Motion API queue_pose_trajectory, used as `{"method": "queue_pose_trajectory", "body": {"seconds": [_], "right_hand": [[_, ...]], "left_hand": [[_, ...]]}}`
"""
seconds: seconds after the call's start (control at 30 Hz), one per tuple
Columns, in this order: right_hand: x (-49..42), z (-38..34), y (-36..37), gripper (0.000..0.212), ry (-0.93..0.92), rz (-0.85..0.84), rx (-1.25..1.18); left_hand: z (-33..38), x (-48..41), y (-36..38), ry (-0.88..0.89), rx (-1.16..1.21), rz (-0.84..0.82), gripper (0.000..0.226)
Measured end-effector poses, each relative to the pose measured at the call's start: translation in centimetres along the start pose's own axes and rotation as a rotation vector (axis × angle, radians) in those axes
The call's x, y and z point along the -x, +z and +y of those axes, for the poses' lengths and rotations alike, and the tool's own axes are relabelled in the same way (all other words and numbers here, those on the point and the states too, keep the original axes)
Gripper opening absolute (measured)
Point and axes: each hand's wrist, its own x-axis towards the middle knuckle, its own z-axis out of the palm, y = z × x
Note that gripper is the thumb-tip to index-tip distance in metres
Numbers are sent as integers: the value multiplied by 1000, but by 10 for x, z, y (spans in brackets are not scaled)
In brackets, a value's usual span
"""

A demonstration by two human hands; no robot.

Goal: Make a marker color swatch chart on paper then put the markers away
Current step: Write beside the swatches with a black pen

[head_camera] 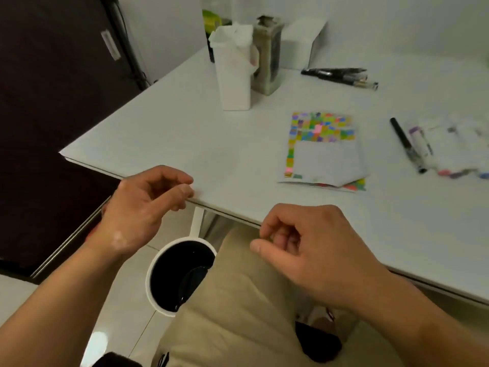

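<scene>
Both our hands hover at the near edge of the white table, above our lap in beige trousers. Our left hand is loosely curled, thumb and forefinger pinched on what looks like a tiny pale scrap, too small and blurred for us to name. Our right hand is curled too, fingers bent toward the thumb; we cannot tell whether anything sits between them.

On the table well beyond our hands lies the paper, its top band and left margin filled with small colored swatches, the middle blank; its lower right corner is folded, with more colors showing beneath. To its right lies a black pen, and just beside that a loose, blurred cluster of pale-bodied markers with colored caps. Farther back, dark pens lie in a bunch. At the far left of the table stands a white carton, touching a grimy container; a white box stands behind.

On the floor below the table edge sits a white-rimmed bin with a dark liner.
</scene>
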Motion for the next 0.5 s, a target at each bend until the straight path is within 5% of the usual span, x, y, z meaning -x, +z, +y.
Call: {"method": "queue_pose_trajectory", "body": {"seconds": [0.3, 0.5], "right_hand": [[-21, 58, -119, 17, 196, 307, 102], [-80, 110, -159, 20, 339, 428, 198]], "left_hand": [[68, -110, 105, 159, -100, -280, 9], [81, -202, 185, 255, -421, -292, 12]]}}
